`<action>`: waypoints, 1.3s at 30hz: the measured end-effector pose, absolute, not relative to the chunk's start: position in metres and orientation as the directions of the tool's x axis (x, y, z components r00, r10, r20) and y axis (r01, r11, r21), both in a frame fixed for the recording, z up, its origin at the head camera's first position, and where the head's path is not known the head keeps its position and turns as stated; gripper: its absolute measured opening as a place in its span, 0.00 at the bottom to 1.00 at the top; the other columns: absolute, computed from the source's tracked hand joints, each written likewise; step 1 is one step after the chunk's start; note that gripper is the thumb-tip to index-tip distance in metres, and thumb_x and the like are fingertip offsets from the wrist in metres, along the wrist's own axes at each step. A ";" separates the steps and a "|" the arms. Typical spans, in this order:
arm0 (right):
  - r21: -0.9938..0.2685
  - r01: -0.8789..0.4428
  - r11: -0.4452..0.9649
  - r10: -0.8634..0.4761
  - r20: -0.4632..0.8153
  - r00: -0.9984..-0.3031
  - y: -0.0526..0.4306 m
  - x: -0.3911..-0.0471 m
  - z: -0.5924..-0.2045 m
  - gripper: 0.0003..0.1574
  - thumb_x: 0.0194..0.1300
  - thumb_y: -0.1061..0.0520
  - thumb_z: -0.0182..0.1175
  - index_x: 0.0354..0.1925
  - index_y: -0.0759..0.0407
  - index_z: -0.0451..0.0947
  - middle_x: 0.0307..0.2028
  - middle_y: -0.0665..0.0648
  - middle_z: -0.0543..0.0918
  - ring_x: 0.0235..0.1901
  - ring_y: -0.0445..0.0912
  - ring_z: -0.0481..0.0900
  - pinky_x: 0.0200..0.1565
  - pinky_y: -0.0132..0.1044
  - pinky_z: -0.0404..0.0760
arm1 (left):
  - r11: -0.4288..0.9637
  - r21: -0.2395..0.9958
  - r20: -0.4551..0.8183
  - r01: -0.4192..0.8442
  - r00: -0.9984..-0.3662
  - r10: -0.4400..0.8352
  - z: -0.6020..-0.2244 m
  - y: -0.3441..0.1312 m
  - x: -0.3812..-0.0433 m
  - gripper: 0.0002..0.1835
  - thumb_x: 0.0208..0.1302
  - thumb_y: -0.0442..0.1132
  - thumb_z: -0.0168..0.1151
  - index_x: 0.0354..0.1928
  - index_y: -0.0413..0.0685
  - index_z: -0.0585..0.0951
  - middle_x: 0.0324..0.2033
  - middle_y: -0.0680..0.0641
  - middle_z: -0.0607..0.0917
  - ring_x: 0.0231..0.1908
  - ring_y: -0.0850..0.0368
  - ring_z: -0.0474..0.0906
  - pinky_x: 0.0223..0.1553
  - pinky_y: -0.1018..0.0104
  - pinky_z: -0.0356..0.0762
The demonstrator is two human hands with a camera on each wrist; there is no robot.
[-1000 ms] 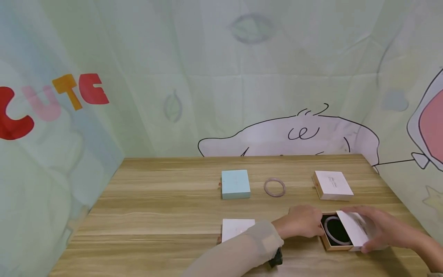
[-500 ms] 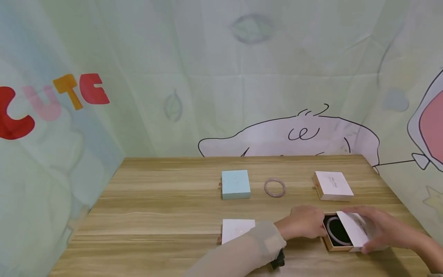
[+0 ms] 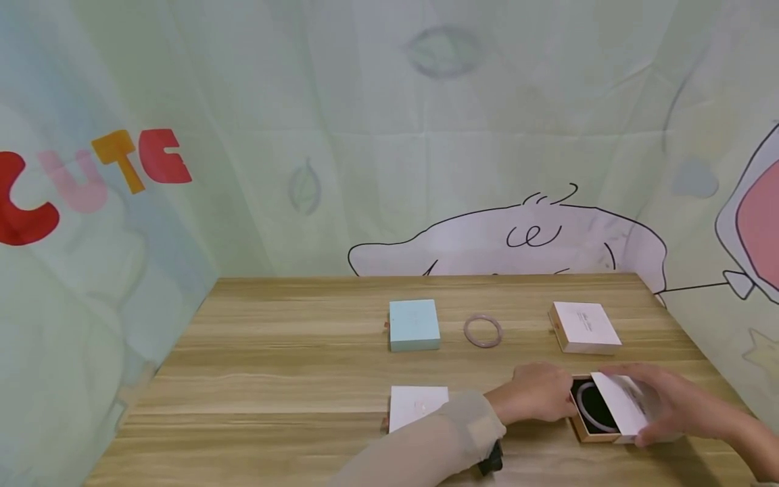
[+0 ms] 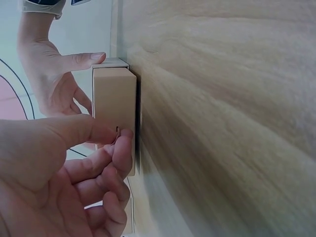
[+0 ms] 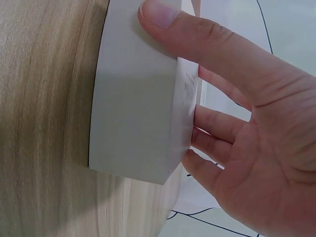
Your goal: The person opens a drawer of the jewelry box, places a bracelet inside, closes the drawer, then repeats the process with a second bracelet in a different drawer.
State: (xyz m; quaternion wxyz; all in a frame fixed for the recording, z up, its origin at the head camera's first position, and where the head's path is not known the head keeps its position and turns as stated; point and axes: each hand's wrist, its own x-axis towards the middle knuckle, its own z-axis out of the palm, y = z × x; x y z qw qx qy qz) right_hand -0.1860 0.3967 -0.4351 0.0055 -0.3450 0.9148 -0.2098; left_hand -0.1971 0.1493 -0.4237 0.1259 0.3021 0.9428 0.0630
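A white jewelry box [image 3: 622,406] lies at the right of the table, its drawer [image 3: 599,437] partly out to the left. On the drawer's black lining sits a pale mauve bangle [image 3: 581,406], partly covered by the box's sleeve. My left hand [image 3: 538,392] pinches a small pull tab [image 4: 117,132] on the drawer's front between thumb and index finger. With thumb on the near side and fingers over the top and far side, my right hand [image 3: 681,402] grips the outer sleeve, seen close in the right wrist view.
Behind stand a light blue box [image 3: 414,325], a second bangle [image 3: 483,331] lying flat, and another white box [image 3: 587,327]. A further white box [image 3: 416,404] is partly hidden by my left sleeve [image 3: 438,439]. A printed curtain [image 3: 274,135] hangs behind the wooden table [image 3: 274,379].
My left hand has shifted slightly right, and the drawer with its bangle has slid a little further into the sleeve. The right hand has stayed about still.
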 end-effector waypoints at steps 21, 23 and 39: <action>-0.403 -0.619 0.674 -0.630 0.124 -0.767 0.396 -0.185 -0.434 0.61 0.27 0.41 0.84 0.63 0.51 0.74 0.55 0.49 0.79 0.51 0.32 0.70 0.46 0.24 0.69 | 0.810 0.192 -0.159 0.554 -0.797 0.582 -0.428 0.154 -0.196 0.24 0.64 0.54 0.63 0.13 0.57 0.70 0.16 0.59 0.74 0.18 0.65 0.68 0.17 0.65 0.66; -0.400 -0.630 0.665 -0.636 0.139 -0.759 0.396 -0.185 -0.434 0.61 0.27 0.42 0.84 0.63 0.52 0.74 0.54 0.49 0.79 0.50 0.32 0.71 0.45 0.24 0.69 | 0.808 0.189 -0.153 0.558 -0.796 0.585 -0.427 0.154 -0.195 0.25 0.65 0.55 0.63 0.12 0.57 0.70 0.16 0.59 0.74 0.18 0.65 0.68 0.17 0.66 0.66; -0.373 -0.652 0.660 -0.644 0.165 -0.747 0.397 -0.187 -0.436 0.63 0.24 0.42 0.85 0.63 0.49 0.74 0.53 0.45 0.79 0.48 0.32 0.71 0.44 0.23 0.68 | 0.788 0.194 -0.130 0.584 -0.781 0.611 -0.428 0.157 -0.196 0.26 0.65 0.54 0.63 0.12 0.57 0.69 0.13 0.59 0.70 0.17 0.67 0.66 0.14 0.68 0.64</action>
